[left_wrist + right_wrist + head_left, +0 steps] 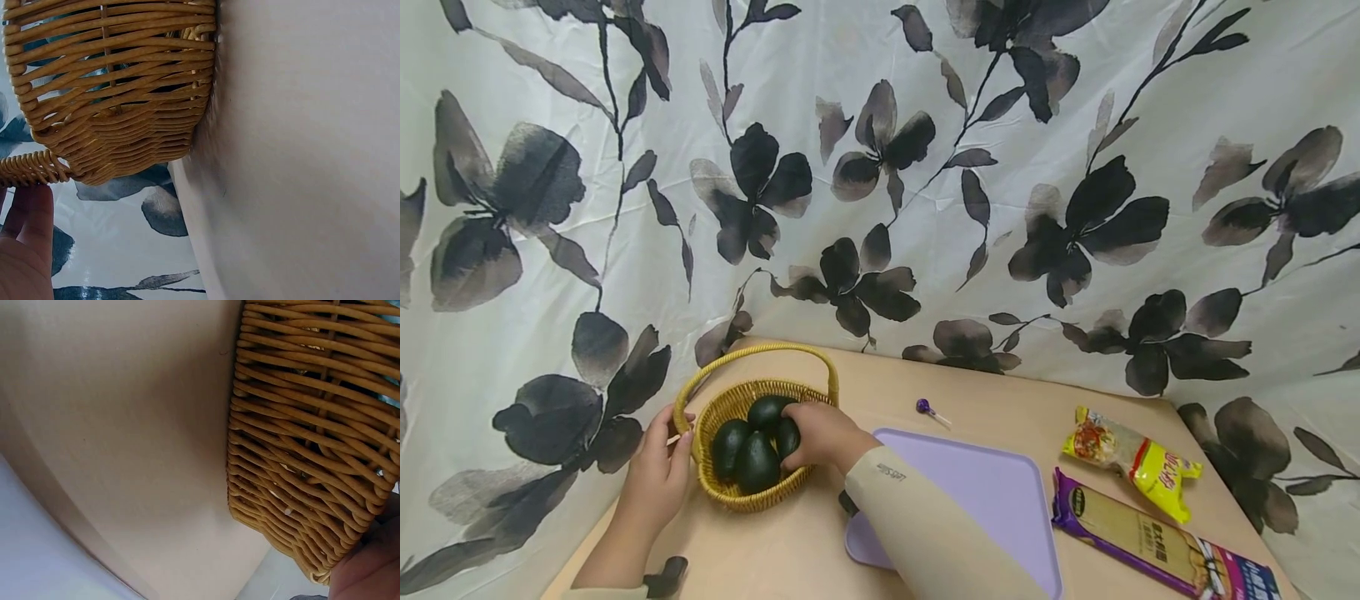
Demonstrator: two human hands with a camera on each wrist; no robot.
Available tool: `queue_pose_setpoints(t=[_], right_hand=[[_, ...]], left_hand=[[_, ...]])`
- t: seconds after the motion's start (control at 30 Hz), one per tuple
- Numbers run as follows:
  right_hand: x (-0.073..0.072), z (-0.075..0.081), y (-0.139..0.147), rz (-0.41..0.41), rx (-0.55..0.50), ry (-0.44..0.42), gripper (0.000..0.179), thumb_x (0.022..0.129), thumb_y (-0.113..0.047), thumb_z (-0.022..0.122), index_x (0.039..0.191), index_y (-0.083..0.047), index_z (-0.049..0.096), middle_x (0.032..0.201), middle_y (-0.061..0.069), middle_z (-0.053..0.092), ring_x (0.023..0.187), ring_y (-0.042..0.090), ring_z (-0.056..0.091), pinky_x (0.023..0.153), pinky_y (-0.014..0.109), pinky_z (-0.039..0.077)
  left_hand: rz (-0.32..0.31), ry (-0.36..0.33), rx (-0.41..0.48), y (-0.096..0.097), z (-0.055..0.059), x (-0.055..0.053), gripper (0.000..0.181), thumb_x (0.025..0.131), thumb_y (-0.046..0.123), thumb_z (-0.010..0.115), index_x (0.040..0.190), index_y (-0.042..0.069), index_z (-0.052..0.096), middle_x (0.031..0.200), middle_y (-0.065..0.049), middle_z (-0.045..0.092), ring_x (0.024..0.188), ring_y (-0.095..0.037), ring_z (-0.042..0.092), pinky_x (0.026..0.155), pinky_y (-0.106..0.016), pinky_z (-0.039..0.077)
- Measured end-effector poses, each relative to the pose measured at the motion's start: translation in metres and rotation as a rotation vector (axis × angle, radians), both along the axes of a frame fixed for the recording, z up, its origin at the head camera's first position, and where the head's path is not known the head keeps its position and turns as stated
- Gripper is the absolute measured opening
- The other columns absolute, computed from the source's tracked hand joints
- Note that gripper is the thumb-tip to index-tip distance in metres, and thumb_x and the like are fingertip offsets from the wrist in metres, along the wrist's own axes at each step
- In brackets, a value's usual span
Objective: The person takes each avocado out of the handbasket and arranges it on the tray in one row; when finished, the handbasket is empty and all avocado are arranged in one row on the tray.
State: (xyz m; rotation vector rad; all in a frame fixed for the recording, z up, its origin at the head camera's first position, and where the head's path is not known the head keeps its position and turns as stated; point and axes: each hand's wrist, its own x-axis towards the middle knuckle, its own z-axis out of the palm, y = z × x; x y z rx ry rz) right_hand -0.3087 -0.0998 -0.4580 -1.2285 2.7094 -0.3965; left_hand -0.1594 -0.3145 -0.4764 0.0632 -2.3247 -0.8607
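A yellow-brown wicker basket with a tall arched handle stands on the table, and several dark green avocados lie in it. At the basket's left side my left hand holds the base of the handle between thumb and fingers. The left wrist view has those fingers against the wrapped handle. My right hand reaches over the right rim, fingers and thumb round an avocado inside. In the right wrist view the woven wall hides that avocado.
Right of the basket lies a lilac tray, partly under my right forearm. A purple lollipop rests behind it. Farther right are a yellow food packet and a long purple-edged noodle packet. A floral cloth hangs behind the table.
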Motion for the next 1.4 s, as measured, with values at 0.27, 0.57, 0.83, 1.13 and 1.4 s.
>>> queue_pose_setpoints(t=[0.27,0.57,0.83,1.13,1.4], right_hand=[[0.001,-0.001,0.003,0.003,-0.057,-0.034,0.078,0.072,-0.044,0.092,0.139,-0.02,0.06,0.125,-0.008,0.068,0.114,0.008,0.062,0.099,0.021,0.053],[0.0,-0.006,0.015,-0.001,-0.224,-0.122,0.077,0.074,-0.04,0.09,0.14,-0.018,0.059,0.131,-0.005,0.066,0.116,0.008,0.06,0.103,0.021,0.052],[0.002,-0.006,0.021,-0.027,-0.369,-0.22,0.082,0.074,-0.039,0.09,0.145,-0.019,0.056,0.136,-0.006,0.063,0.117,0.007,0.059,0.101,0.024,0.054],[0.011,-0.001,0.026,-0.037,-0.473,-0.285,0.083,0.073,-0.04,0.092,0.145,-0.021,0.056,0.133,-0.006,0.064,0.113,0.007,0.059,0.1,0.025,0.054],[0.026,0.005,0.034,-0.088,-0.564,-0.346,0.078,0.073,-0.039,0.092,0.142,-0.03,0.057,0.131,-0.008,0.064,0.11,0.008,0.061,0.097,0.027,0.056]], left_hand=[[0.0,0.004,-0.005,-0.001,0.0,0.002,0.042,0.106,0.006,0.05,0.146,-0.003,0.039,0.128,-0.019,0.056,0.117,-0.041,0.057,0.094,0.011,0.026],[-0.002,-0.003,0.016,-0.001,-0.002,0.001,0.04,0.107,0.007,0.05,0.144,-0.006,0.043,0.127,-0.021,0.057,0.117,-0.041,0.057,0.093,0.01,0.031],[0.0,-0.008,0.037,-0.003,-0.002,0.001,0.04,0.107,0.009,0.051,0.144,-0.005,0.043,0.129,-0.022,0.059,0.117,-0.034,0.056,0.094,0.01,0.032],[0.024,-0.018,0.044,-0.006,-0.001,0.004,0.04,0.107,0.011,0.051,0.143,-0.004,0.044,0.13,-0.018,0.06,0.116,-0.035,0.056,0.093,0.009,0.033],[0.019,-0.022,0.03,-0.004,-0.001,0.007,0.04,0.108,0.013,0.05,0.144,-0.003,0.043,0.13,-0.018,0.06,0.117,-0.037,0.057,0.093,0.01,0.033]])
